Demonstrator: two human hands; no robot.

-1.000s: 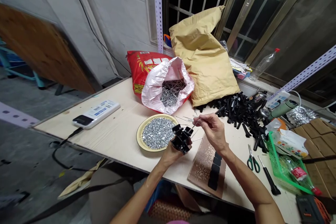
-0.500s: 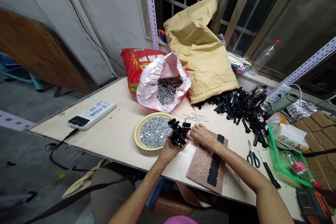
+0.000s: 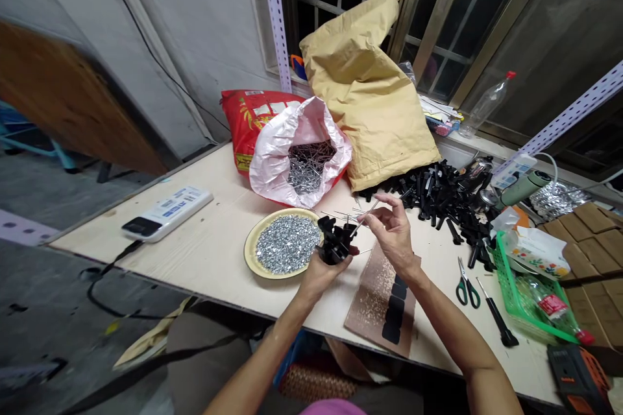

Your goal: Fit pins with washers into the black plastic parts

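Note:
My left hand (image 3: 324, 270) is closed around several black plastic parts (image 3: 335, 240), bunched together beside the plate. Between thumb and fingers of my right hand (image 3: 392, 233) is a long thin nail (image 3: 365, 218), slanting down with its lower end at the black parts. Whether it has entered one of them I cannot tell. More loose nails (image 3: 348, 214) lie on the table just behind. To the left, a cream plate (image 3: 249, 253) holds many small shiny metal pieces (image 3: 287, 244). A brown board (image 3: 363, 311) with dark pads (image 3: 393, 318) lies below my right forearm.
An open red sack (image 3: 238, 126) of nails and a tan paper sack (image 3: 374, 117) stand at the back. Right of them spreads a pile of black parts (image 3: 438, 194). Scissors (image 3: 467, 288), a screwdriver (image 3: 499, 318) and a green basket (image 3: 509, 292) lie on the right, a white device (image 3: 168, 214) on the left.
My right hand has risen from the table by the loose nails and now holds a nail at the black parts. My left hand still grips those parts.

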